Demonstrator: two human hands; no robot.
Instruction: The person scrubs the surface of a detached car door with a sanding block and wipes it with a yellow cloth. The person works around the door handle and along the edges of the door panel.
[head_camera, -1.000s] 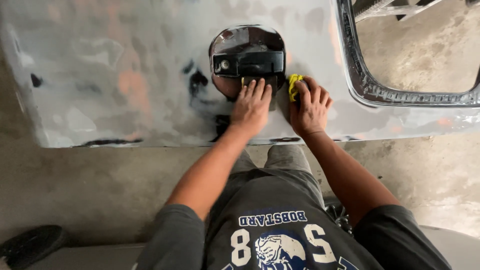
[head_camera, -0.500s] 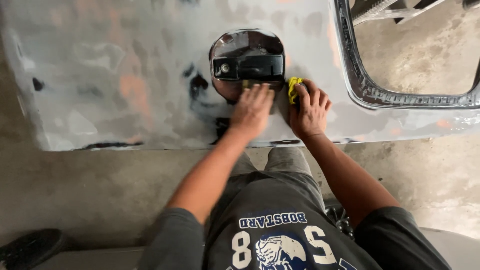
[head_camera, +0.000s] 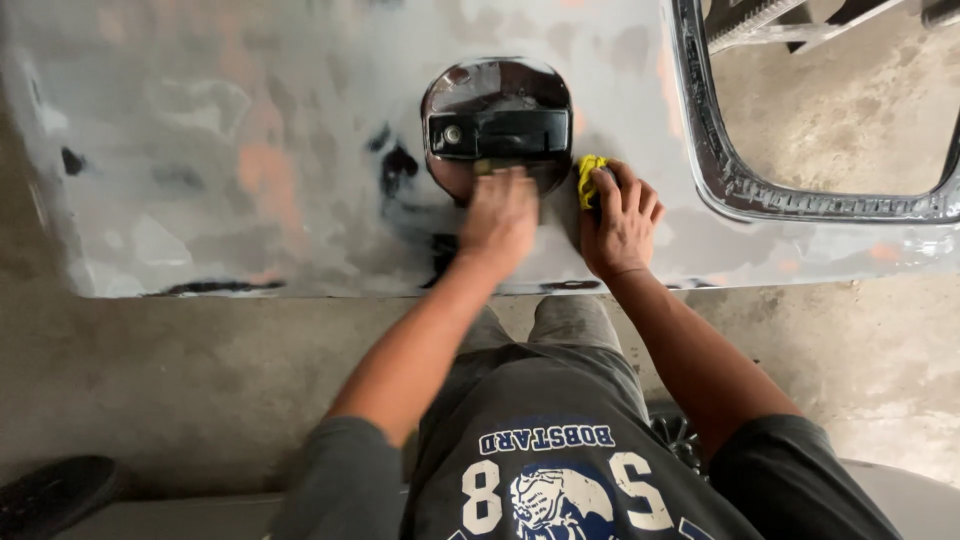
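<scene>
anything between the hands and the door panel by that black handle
Nothing visible. The left hand lies flat on the sanded door panel just below the black door handle; the right hand presses a yellow pad against it.

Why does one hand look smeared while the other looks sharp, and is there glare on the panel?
Head view: the left hand is motion-blurred below the dark door handle; the right hand, pressing a yellow pad, is crisp. Soft daylight gives pale, patchy reflections on the sanded door panel, with no hard glare.
</scene>
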